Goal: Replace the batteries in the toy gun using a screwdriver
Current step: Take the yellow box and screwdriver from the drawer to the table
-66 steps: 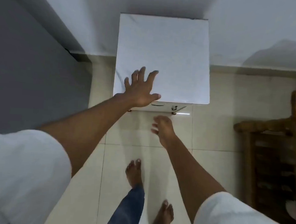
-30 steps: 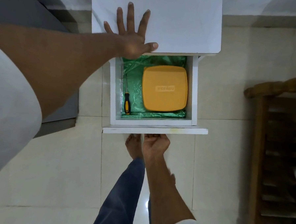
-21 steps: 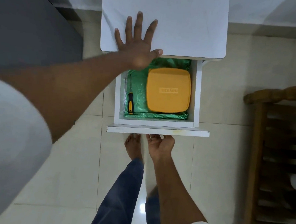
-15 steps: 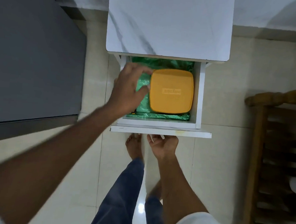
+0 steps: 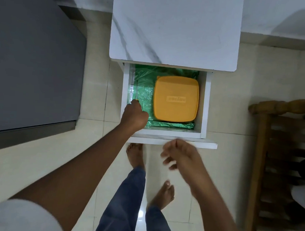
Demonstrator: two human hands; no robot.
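The left hand [image 5: 134, 114] reaches into the open drawer [image 5: 206, 100] and grips the screwdriver [image 5: 136, 89] lying along its left wall, handle hidden in the fist, so the tool lifts out cleanly; the right hand [image 5: 179, 155] hangs loose and empty near the drawer front, and no toy gun shows

Your way into the open drawer [image 5: 206, 100] is from above only — the white cabinet top [image 5: 175, 28] overhangs its back edge, so there's no reach further in. The yellow box [image 5: 176, 98] fills the right and middle, nearly touching the right wall. Free room is the narrow left strip over the green liner [image 5: 144, 90], w/ the screwdriver [image 5: 136, 89] shaft lying along the left wall and your left hand [image 5: 134, 114] already filling the near-left corner. Your right hand [image 5: 179, 155] hangs outside, just in front of the drawer front — open floor [image 5: 31, 162] below it.
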